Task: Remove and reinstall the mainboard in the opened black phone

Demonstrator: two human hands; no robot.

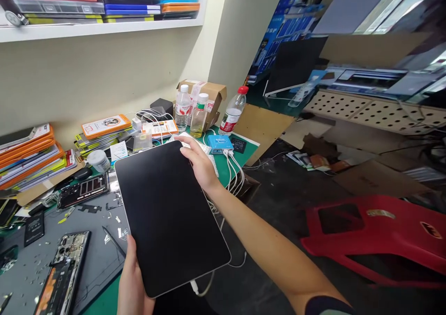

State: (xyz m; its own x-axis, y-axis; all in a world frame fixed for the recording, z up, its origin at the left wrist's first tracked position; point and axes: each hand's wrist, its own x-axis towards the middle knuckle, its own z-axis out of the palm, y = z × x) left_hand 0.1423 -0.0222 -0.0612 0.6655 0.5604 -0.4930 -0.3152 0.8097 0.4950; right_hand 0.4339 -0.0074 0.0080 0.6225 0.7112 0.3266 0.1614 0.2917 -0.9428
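Observation:
A black-screened tablet [170, 217] with thin silver edges is held up in front of me, its screen dark and tilted. My left hand [131, 282] grips its lower left edge, thumb along the side. At the upper right corner, my right hand [198, 164] wraps around the edge with its fingers over the top. A white cable plug [194, 286] shows by the tablet's bottom edge; whether it is plugged in I cannot tell. Below and left lies an opened phone [64, 273] with its inner parts exposed, on a grey work mat [94, 240].
Another opened phone [83, 190] and a loose battery [34, 229] lie on the mat. A blue charging hub [220, 144] with white cables and several bottles, one red-capped [234, 113], stand behind. A red plastic stool [393, 231] is at right. Stacked boxes [28, 159] line the left.

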